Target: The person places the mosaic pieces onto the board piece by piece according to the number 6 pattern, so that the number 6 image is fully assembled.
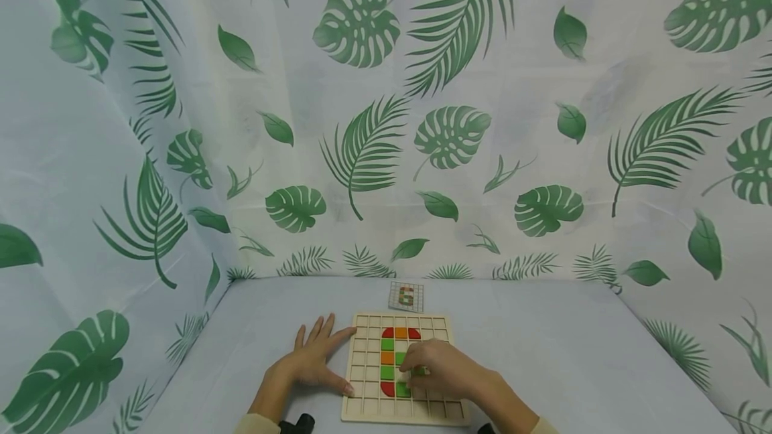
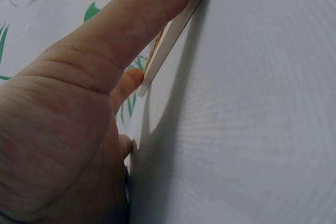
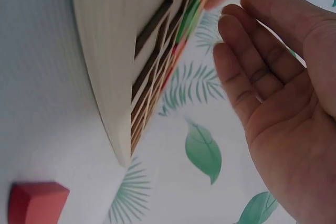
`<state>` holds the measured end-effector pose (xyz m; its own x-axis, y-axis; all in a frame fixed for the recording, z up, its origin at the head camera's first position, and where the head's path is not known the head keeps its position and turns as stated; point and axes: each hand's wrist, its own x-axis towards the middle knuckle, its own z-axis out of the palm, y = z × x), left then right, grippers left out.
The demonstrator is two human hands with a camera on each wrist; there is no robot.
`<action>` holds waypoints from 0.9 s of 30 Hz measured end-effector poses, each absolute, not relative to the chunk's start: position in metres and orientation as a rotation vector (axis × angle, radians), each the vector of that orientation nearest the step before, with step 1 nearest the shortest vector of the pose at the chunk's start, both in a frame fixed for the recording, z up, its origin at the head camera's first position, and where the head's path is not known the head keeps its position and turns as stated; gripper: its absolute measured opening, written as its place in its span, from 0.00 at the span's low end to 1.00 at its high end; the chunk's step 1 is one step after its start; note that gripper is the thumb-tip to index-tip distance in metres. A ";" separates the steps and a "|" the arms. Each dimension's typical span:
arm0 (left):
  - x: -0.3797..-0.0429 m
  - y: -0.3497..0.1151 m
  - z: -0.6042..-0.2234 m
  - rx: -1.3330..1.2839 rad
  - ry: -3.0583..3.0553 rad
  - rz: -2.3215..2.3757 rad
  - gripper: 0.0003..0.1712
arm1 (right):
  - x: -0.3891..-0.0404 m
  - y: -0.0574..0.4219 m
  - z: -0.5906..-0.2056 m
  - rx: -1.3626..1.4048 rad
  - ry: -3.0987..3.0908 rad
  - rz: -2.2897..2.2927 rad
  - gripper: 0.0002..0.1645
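A pale wooden grid board [image 1: 368, 410] lies on the table with red, orange and green tiles set in its middle cells. My left hand [image 1: 313, 357] is spread at the board's left side, thumb [image 2: 142, 9] and index fingertip touching its edge. Over the right half of the board is my right hand [image 1: 443, 367], its fingers bent down close to the middle cells between green tiles [image 1: 387, 372]. In the right wrist view the thumb and index tips come close together near the top; I cannot tell whether a tile is between them.
Behind the board lies a small card [image 1: 407, 296] printed with a grid and a coloured pattern. A red block [image 3: 39, 203] sits on the table near the board in the right wrist view. A leaf-printed curtain [image 1: 386, 153] stands around the white-covered table [image 1: 543, 340].
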<state>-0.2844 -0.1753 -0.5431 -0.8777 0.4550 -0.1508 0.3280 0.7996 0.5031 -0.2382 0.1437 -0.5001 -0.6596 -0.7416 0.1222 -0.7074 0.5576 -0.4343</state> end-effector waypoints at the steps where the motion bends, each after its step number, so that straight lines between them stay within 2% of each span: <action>1: -0.284 -0.175 -0.543 0.599 2.724 0.691 0.70 | -0.239 0.145 -0.500 -1.254 2.706 -0.714 0.11; 8: -0.283 -0.174 -0.543 0.594 2.727 0.691 0.70 | -0.239 0.158 -0.495 -1.147 2.726 -0.746 0.11; 17: -0.282 -0.174 -0.542 0.593 2.722 0.695 0.70 | -0.240 0.179 -0.487 -0.996 2.782 -0.740 0.17; 27: -0.282 -0.173 -0.541 0.585 2.726 0.684 0.70 | -0.245 0.198 -0.484 -0.974 2.786 -0.817 0.17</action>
